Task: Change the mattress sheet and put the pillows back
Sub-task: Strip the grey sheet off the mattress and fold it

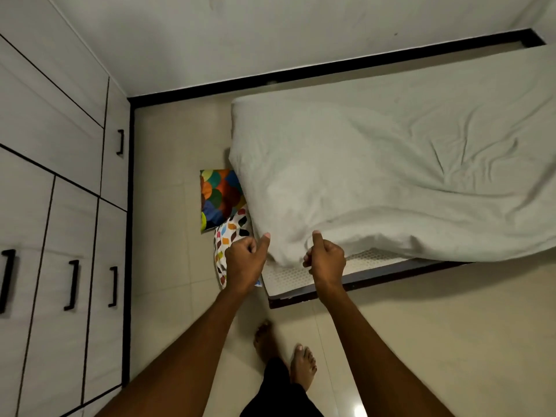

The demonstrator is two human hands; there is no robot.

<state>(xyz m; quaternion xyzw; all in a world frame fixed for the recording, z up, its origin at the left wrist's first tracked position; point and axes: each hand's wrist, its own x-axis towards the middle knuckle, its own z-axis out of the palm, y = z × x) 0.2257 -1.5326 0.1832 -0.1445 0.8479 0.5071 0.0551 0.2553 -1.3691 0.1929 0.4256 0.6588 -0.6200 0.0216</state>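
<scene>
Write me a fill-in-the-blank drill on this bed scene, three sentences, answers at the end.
1. Both hands, left hand and right hand, grip the white ____.
2. The two patterned pillows lie on the ____.
3. The mattress corner nearest the person is ____.

Answers: sheet; floor; uncovered

The white sheet (376, 164) was soft, matt, creased cloth; the bare mattress (288, 276) showed a honeycomb-textured fabric. Floor tiles (168, 266) looked glossy, wardrobe doors (51, 224) matt wood-grain laminate.
</scene>
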